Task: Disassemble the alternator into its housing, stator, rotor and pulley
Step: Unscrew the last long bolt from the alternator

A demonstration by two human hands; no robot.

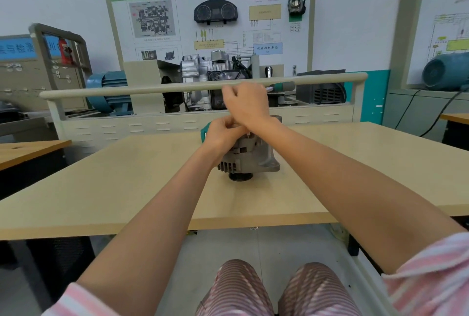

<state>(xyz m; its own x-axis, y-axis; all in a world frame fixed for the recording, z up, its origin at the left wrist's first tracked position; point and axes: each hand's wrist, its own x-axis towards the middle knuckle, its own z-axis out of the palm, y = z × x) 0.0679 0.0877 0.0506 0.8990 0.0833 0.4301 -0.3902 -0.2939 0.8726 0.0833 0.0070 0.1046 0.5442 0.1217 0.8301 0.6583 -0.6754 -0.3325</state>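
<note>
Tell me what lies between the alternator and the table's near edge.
In the head view, only bare table top lies between the alternator and the near edge.

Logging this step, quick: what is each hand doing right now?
Left hand: fingers curled on top of the alternator; what it grips is hidden.
Right hand: grips a green-handled tool, raised above the alternator.

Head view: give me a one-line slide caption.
Alternator stands pulley down on the table; right hand grips a green-handled screwdriver, left hand steadies the top.
</note>
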